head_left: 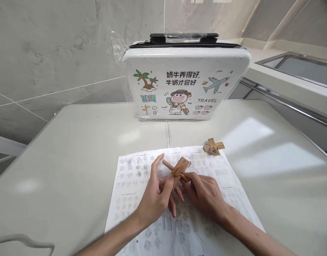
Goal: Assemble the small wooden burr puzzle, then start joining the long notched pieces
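A brown wooden block puzzle (181, 166), made of a flat plate with a thin stick crossing it, is held between my hands above the printed sheet. My left hand (159, 192) pinches the plate's lower end with the thumb on top; its index finger stretches up, away from the wood. On the other side, the fingertips of my right hand (203, 190) close on the stick's near end. Beneath both hands lies a white instruction sheet (131, 209) with rows of small puzzle drawings. A second wooden puzzle (213, 146), cross-shaped and assembled, sits at the sheet's upper right corner.
A white case (158, 58) with cartoon prints, wrapped in clear plastic, stands at the back of the pale table (73, 160). Grey tiled wall (59, 42) rises behind it. Part of a thin, curved grey item (25, 240) shows at the lower left.
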`<state>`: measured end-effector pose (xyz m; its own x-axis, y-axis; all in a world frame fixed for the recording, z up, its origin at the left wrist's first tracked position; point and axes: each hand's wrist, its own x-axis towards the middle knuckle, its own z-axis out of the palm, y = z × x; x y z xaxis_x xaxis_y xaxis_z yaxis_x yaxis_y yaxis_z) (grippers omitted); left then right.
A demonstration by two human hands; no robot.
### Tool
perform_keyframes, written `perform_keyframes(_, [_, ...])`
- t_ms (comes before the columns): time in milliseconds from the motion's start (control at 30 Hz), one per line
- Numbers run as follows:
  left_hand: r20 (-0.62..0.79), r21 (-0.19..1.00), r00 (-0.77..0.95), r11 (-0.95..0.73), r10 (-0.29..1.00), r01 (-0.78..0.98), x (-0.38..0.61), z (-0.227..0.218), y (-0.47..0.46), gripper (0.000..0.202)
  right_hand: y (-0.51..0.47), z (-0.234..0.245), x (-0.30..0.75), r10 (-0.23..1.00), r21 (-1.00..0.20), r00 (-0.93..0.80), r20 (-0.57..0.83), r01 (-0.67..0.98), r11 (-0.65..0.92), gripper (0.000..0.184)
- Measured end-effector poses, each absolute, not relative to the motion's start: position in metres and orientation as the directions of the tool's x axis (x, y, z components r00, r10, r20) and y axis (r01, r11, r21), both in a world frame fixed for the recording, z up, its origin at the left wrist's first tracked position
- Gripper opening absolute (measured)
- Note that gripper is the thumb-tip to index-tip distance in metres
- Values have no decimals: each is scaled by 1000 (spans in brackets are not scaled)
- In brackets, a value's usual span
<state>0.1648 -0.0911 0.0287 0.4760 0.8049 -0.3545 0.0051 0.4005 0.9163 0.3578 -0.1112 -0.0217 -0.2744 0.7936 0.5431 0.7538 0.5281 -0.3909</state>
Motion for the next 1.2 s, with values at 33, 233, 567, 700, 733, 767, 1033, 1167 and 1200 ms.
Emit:
perform_keyframes(33, [-356, 914, 478, 405, 803, 0, 165, 28, -91, 88, -111, -22, 358, 796, -392, -273, 540, 755, 525, 14])
perform_keyframes(233, [-365, 901, 473, 433, 802, -37, 165, 28, -91, 88, -112, -22, 358, 805, -415, -271, 528, 745, 523, 14])
perform_keyframes(567, [-418, 866, 453, 497, 787, -65, 167, 27, -92, 83, -113, -24, 357, 813, -482, -248, 527, 700, 527, 12])
perform_keyframes(700, [-425, 851, 473, 519, 772, -83, 168, 30, -94, 78, -113, -21, 357, 808, -498, -235, 541, 685, 532, 13])
perform_keyframes(733, [-419, 854, 471, 513, 776, -87, 168, 32, -95, 77, -114, -20, 357, 800, -494, -231, 554, 682, 539, 13])
perform_keyframes(767, [-407, 862, 461, 498, 788, -90, 169, 34, -96, 76, -114, -19, 356, 791, -489, -227, 569, 680, 547, 13])
perform_keyframes(1033, [-299, 927, 306, 351, 904, -130, 178, 44, -103, 69, -115, -15, 355, 742, -450, -221, 633, 675, 585, 10])
perform_keyframes(1167, [-265, 945, 256, 303, 930, -124, 181, 43, -104, 66, -114, -13, 358, 727, -422, -216, 652, 693, 585, 8])
perform_keyframes(1200, [-268, 945, 257, 306, 929, -120, 182, 43, -103, 66, -114, -12, 359, 726, -418, -212, 654, 699, 580, 7])
